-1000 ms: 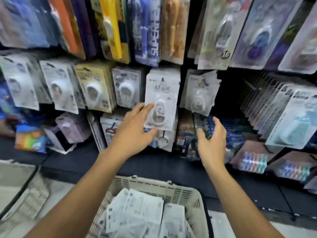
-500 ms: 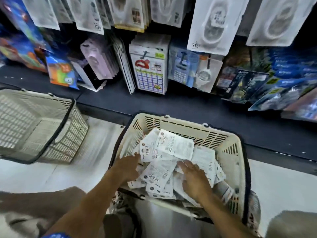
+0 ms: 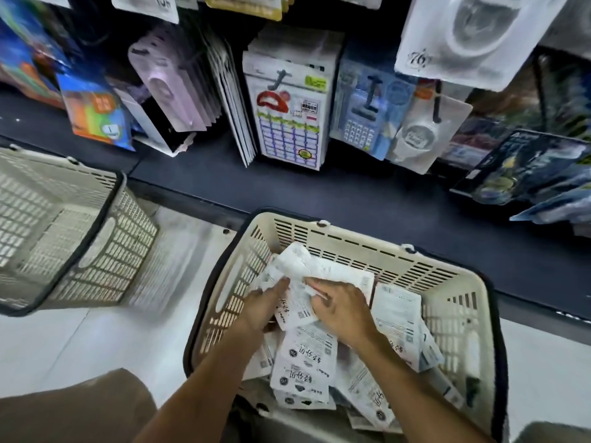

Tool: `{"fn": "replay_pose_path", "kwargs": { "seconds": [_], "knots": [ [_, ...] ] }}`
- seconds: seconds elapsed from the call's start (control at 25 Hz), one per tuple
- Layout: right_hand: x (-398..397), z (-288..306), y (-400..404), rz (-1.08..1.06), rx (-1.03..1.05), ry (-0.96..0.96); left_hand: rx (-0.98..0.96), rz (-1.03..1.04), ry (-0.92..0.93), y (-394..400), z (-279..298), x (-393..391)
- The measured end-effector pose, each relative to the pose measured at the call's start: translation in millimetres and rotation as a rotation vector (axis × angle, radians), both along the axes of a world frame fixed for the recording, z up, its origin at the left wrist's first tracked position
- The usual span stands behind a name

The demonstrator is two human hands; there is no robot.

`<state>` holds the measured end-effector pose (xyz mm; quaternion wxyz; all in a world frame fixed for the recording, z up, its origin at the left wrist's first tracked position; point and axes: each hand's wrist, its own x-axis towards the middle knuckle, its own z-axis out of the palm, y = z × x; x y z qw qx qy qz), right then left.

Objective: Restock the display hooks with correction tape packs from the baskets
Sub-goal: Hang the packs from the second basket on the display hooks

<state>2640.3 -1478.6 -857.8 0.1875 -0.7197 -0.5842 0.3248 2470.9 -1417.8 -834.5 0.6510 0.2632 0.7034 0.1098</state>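
A cream plastic basket (image 3: 361,244) with a dark rim sits in front of me, holding several white correction tape packs (image 3: 307,362) lying face down. My left hand (image 3: 262,306) and my right hand (image 3: 343,306) are both inside it, fingers curled on a bunch of the white packs (image 3: 295,273) lifted slightly above the pile. Above, at the top right, a white correction tape pack (image 3: 473,39) hangs on the display.
A second cream basket (image 3: 105,231), seemingly empty, stands at the left on the white floor. A dark shelf ledge (image 3: 287,190) runs behind both baskets, with hanging stationery packs, a calendar-print pack (image 3: 287,123) and blue packs above it. My knees show at the bottom corners.
My hands left the hanging packs and dropped into the basket. In the last half second they came together and gathered a bunch of packs.
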Motion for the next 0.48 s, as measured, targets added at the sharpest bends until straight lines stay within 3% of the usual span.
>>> {"fn": "replay_pose_path", "kwargs": {
  "seconds": [0.12, 0.28, 0.36, 0.4, 0.48],
  "knots": [
    [6.4, -0.5, -3.5, 0.100, -0.010, 0.167, 0.075, -0.037, 0.044, 3.1, 1.2, -0.2],
    [24.0, 0.5, -19.5, 0.444, -0.204, -0.103, 0.008, -0.017, -0.022, 9.5, 16.0, 0.9],
    [14.7, 0.3, -28.9, 0.321, -0.063, -0.111, -0.036, -0.143, -0.078, 8.4, 28.0, 6.6],
    [8.5, 3.0, -31.6, 0.156, 0.028, -0.046, -0.035, -0.193, -0.125, 8.8, 33.7, 9.7],
    [4.9, 14.0, -29.6, -0.270, 0.056, 0.290, 0.015, -0.224, -0.223, 9.7, 46.7, 17.0]
  ]
}}
